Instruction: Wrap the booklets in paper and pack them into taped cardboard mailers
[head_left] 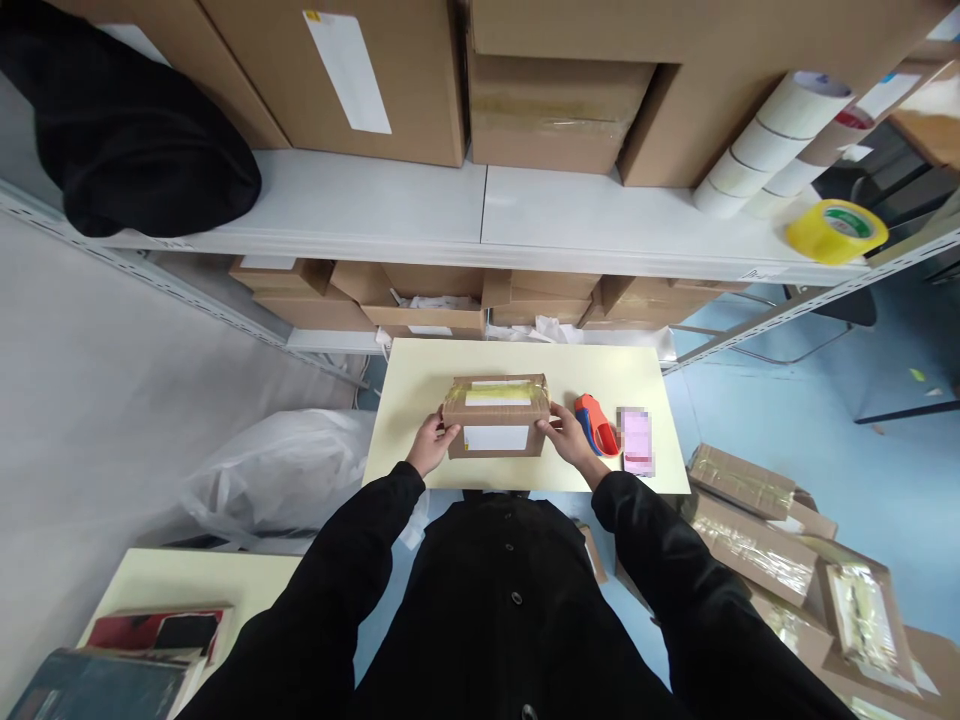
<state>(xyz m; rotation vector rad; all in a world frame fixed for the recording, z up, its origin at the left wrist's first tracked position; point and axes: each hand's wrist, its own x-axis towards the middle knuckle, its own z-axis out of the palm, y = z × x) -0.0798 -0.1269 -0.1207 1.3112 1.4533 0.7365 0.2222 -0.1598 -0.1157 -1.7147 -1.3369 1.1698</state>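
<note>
A brown cardboard box (496, 415) sits on the pale yellow table (420, 362), closed with clear yellowish tape along its top. White labels show on its top and front faces. My left hand (433, 443) grips the box's left end, thumb on the front face. At the opposite end, my right hand (568, 436) holds it the same way, thumb on the front and fingers behind. Just right of that hand lies an orange and blue tape dispenser (598, 425). Beside the dispenser is a flat pink object (637, 441), blurred out.
A grey shelf (375, 205) behind the table carries large cartons (555, 115), tape rolls (836, 232) and a black cloth item (150, 140). Taped boxes (750, 545) are piled at lower right. A clear plastic bag (277, 470) lies left; books (105, 685) rest on another table.
</note>
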